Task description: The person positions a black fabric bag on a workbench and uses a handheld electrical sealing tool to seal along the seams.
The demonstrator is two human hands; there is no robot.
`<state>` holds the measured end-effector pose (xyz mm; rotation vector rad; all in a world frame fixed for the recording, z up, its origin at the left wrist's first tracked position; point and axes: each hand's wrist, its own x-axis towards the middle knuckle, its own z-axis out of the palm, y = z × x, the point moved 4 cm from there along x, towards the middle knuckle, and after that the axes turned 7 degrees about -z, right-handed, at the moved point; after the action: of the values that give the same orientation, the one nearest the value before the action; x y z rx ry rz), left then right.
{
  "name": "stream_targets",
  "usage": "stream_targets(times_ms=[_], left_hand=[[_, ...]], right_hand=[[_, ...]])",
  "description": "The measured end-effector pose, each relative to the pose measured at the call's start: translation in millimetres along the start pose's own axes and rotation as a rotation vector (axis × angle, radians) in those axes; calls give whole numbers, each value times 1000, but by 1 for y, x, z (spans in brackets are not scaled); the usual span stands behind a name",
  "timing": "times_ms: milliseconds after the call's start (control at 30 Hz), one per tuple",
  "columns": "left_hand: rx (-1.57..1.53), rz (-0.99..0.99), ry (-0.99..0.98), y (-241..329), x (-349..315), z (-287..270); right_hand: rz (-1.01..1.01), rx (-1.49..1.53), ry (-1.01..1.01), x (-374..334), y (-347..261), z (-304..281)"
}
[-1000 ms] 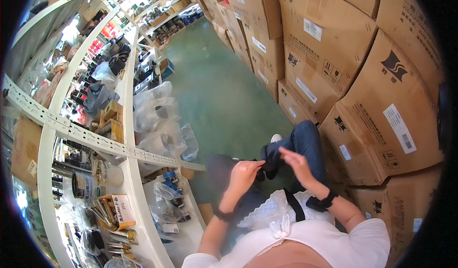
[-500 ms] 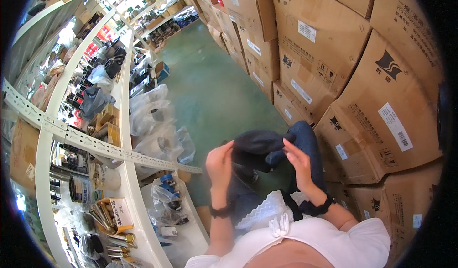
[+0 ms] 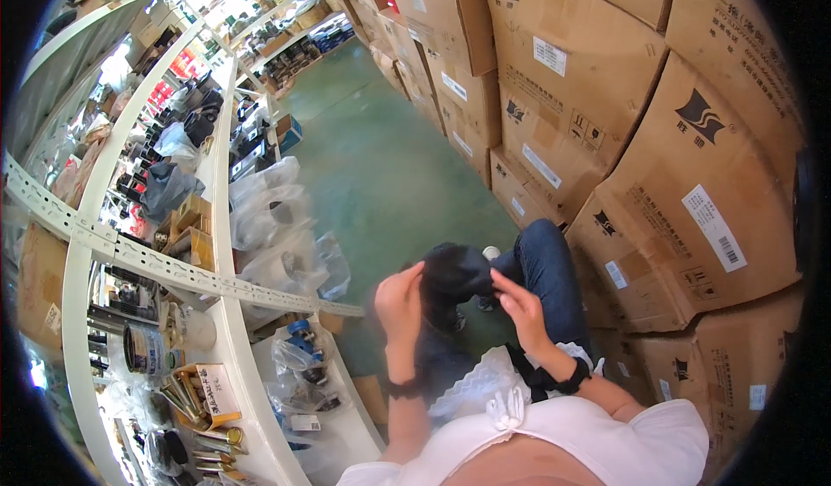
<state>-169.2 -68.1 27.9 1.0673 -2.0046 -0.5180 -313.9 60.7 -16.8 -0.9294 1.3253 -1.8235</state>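
In front of my body I hold up a soft black cloth-like item [image 3: 456,276], bulging and rounded between my hands; its exact kind is not clear. My left hand [image 3: 401,307] pinches its left edge with the thumb and fingertips. On the opposite side, my right hand [image 3: 521,309] grips the right edge, fingers stretched along it. Both wrists wear dark bands. Below the black item, my legs in blue jeans [image 3: 544,265] and part of a shoe show.
Stacked brown cartons [image 3: 589,131] form a wall on my right. To my left stands a white metal shelf rack [image 3: 229,265] with bagged parts, a box of brass-coloured pieces [image 3: 195,395] and a white tub [image 3: 195,326]. A green floor aisle [image 3: 372,140] runs ahead between them.
My right hand has moved left and slightly down, closer to my left hand. The black item is now narrower and bunched, where before it was stretched wide.
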Motion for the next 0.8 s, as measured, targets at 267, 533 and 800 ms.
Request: stream_targets(times_ms=[267,533,800], left_hand=[[-91,-29,-23,15,-49,8],[-2,130,34,-15,-11,10],[-34,229,-78,-7,-44,14]], right_hand=[[-96,-78,-82,48,-29,-2],[76,-131,-269,-3,-16,-1],[48,-210,-302,21,-19,2]])
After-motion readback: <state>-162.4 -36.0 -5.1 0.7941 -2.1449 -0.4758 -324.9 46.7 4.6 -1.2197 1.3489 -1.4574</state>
